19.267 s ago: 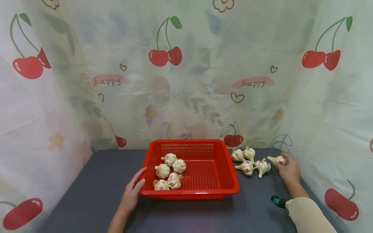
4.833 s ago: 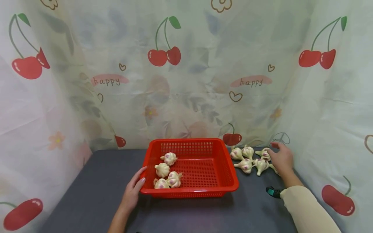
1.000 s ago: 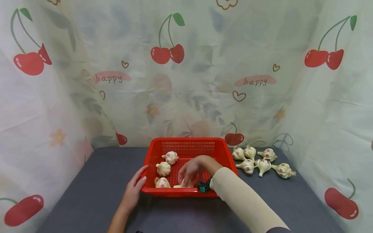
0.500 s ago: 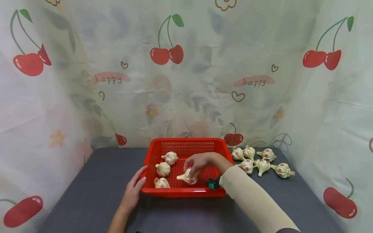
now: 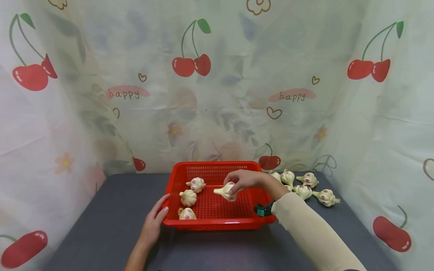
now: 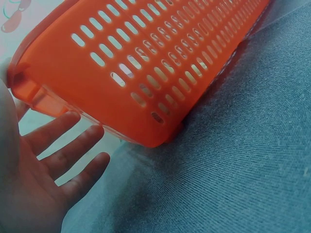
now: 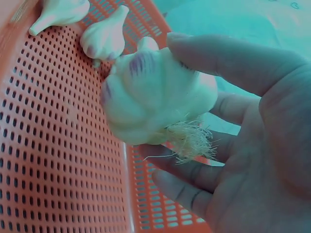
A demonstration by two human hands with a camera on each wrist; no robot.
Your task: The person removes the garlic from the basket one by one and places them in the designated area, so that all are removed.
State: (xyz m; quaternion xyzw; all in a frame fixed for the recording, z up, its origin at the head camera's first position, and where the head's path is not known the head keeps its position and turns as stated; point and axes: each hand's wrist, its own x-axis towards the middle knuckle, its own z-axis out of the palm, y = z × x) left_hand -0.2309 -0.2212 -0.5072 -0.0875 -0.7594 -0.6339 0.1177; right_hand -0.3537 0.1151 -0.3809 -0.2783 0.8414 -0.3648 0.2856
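Note:
In the head view, my right hand holds a garlic bulb over the middle of a red plastic basket. Thumb and fingers grip that bulb from its sides in the right wrist view; its stringy roots face the palm. My left hand holds the basket's left rim at the near corner. Seen from the left wrist, its spread fingers reach below the rim of the basket. Inside along the left side lie three garlic bulbs, including a back one, a middle one and a front one.
Several more garlic bulbs lie on the dark table right of the basket, some partly hidden by my right forearm. A cherry-print curtain closes off the back and both sides.
Over the last second, my right hand lifts a garlic bulb from the basket's front and brings it up and rightward. Since the older frames, more bulbs lie at right. My left hand stays put.

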